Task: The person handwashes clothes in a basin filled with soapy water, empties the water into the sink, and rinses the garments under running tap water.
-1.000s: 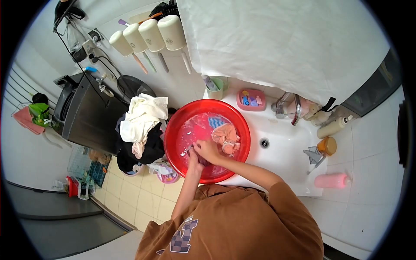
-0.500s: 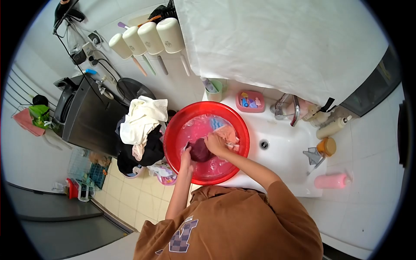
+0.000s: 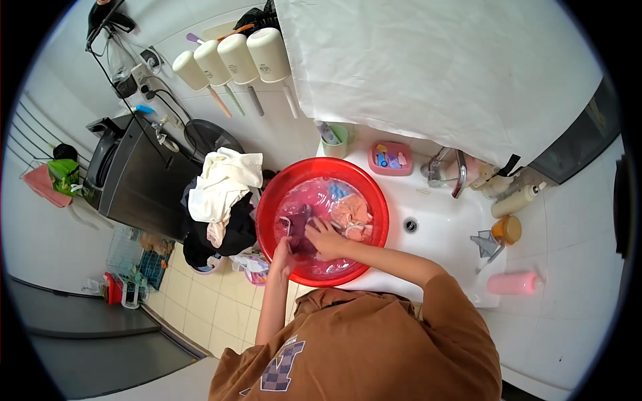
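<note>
A red basin [image 3: 267, 194] of soapy water rests at the sink's left side. In it lies a dark purple garment [image 3: 301, 230], partly under the water. My left hand [image 3: 283, 256] is at the basin's near-left rim, closed on the garment's edge. My right hand [image 3: 325, 239] lies on the garment with its fingers spread, holding nothing. Beside it, toward the basin's right side, float a peach cloth [image 3: 353, 212] and a blue patterned cloth [image 3: 338, 192].
The white sink [image 3: 435, 260] with its faucet [image 3: 460, 174] is on the right. A pink soap box [image 3: 390, 159] and a green cup [image 3: 336, 143] stand behind the basin. Left of it is a laundry pile [image 3: 224, 190]. A pink bottle [image 3: 511, 283] lies at the sink's right edge.
My right hand has opened from its grip and now presses flat on the purple garment, slightly lower. The garment has spread out from a bunched lump. My left hand has shifted slightly toward me.
</note>
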A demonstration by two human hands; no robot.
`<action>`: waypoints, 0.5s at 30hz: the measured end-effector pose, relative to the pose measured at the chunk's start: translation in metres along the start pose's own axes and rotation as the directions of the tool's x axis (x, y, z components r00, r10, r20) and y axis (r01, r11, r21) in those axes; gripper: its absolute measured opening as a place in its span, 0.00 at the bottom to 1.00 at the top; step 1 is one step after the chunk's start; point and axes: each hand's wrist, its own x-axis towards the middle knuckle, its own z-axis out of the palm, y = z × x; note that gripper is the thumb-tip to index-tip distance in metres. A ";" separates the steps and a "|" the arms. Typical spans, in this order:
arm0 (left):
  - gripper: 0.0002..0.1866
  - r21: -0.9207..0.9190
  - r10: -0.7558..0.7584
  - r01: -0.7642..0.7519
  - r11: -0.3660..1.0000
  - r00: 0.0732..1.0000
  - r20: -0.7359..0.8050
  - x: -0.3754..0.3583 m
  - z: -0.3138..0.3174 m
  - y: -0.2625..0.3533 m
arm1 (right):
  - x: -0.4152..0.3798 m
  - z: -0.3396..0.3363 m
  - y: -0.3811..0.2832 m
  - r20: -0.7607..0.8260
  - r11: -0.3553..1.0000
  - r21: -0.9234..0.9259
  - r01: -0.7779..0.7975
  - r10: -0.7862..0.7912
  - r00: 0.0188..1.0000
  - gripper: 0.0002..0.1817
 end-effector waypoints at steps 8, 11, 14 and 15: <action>0.22 -0.047 0.017 -0.010 0.999 0.990 0.138 0.024 -0.009 -0.011 | 0.021 0.007 0.010 -0.094 0.825 0.550 0.129 -0.092 0.991 0.18; 0.24 -0.141 -0.041 0.072 0.987 0.976 0.214 0.000 0.009 0.003 | 0.019 -0.036 -0.011 -0.277 0.675 0.662 0.326 -0.184 0.943 0.10; 0.26 -0.338 -0.043 0.129 0.932 0.967 0.252 -0.006 0.010 0.007 | 0.015 -0.073 -0.027 -0.316 0.607 0.675 0.419 -0.275 0.908 0.09; 0.23 -0.399 0.036 0.089 0.913 0.955 0.295 -0.010 0.015 0.009 | 0.017 -0.074 -0.027 -0.314 0.608 0.676 0.417 -0.275 0.909 0.09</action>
